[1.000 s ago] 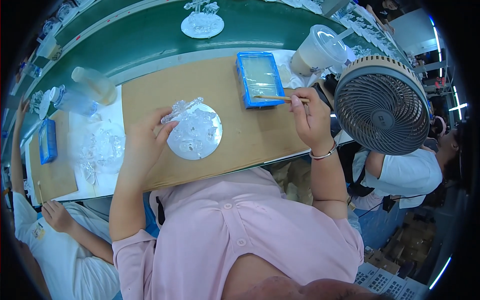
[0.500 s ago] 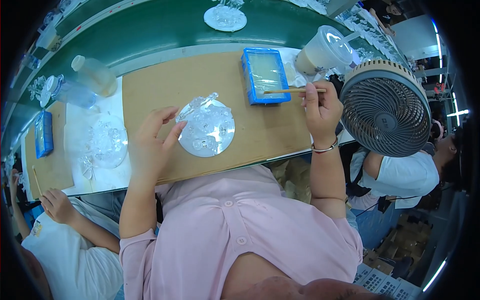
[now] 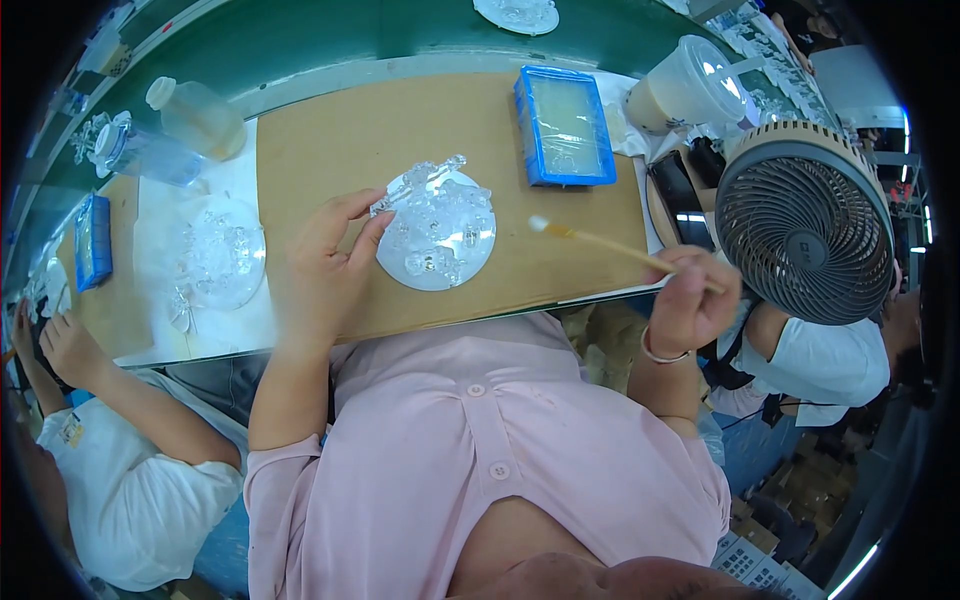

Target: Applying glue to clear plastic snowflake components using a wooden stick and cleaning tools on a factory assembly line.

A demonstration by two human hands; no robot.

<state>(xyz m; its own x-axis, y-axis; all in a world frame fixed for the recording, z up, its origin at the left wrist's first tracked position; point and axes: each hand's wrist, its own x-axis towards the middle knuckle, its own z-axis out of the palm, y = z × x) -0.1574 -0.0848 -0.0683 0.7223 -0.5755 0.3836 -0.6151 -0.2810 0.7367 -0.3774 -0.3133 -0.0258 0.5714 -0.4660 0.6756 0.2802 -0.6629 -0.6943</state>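
Note:
A white round disc (image 3: 410, 270) lies on the brown cardboard, with clear plastic pieces (image 3: 440, 215) clustered on it. At its upper left rim my left hand (image 3: 335, 250) has thumb and forefinger closed on the end of a clear piece that sticks out. My right hand (image 3: 698, 300) grips a thin brush (image 3: 625, 245) by its wooden handle, off the right front edge of the board. The brush's white tip points left, above the cardboard and apart from the disc. Beyond it sits a blue tray (image 3: 566, 181) with pale, shiny contents.
Cardboard (image 3: 320, 115) covers the bench. Right of it stand a lidded cup (image 3: 665, 95) and a round fan (image 3: 805, 240). At left are two bottles (image 3: 205, 120), another piece-covered disc (image 3: 222, 265) and a co-worker's hand (image 3: 75, 350). A green surface (image 3: 380, 35) runs along the back.
My right hand has moved down and right, away from the blue tray, and the brush's tip now shows. My left fingers have drawn closer together on the clear piece. The whole view has shifted.

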